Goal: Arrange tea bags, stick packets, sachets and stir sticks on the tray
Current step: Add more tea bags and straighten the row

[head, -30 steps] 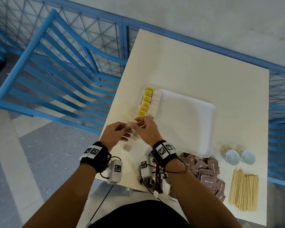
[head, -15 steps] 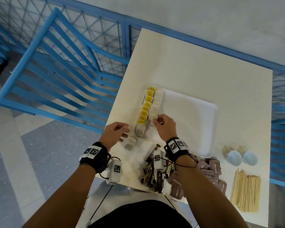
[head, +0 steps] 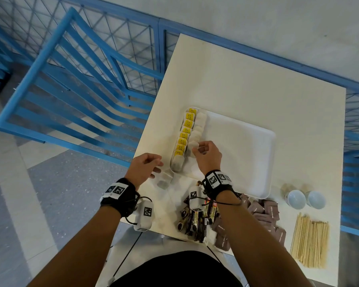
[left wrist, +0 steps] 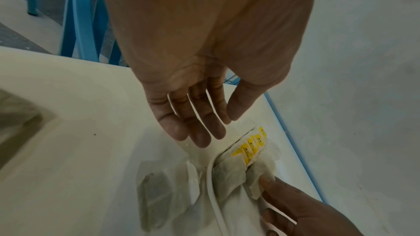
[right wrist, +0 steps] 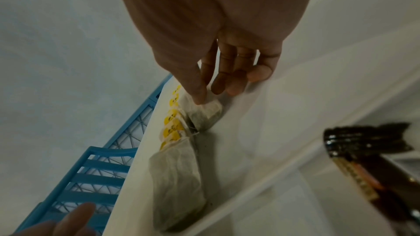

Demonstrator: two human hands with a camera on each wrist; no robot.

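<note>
- Head view: white tray (head: 247, 154) on the table (head: 257, 85); a row of yellow-tagged tea bags (head: 186, 133) lines the tray's left edge; right hand (head: 207, 157) pinches one bag in that row; left hand (head: 143, 169) hangs relaxed, holding nothing, beside the tray's near-left corner.
- Left wrist view: left-hand fingers (left wrist: 195, 125) straight; loose tea bags (left wrist: 163, 193) lie outside the tray rim.
- Right wrist view: thumb and fingers grip a pale, translucent bag (right wrist: 205, 114); dark stick packets (right wrist: 368, 161) blur nearby.

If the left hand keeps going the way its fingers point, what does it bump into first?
Probably the tray's near rim and the row of yellow-tagged tea bags on it. The open left hand hovers above the table, so depth is uncertain.
</note>
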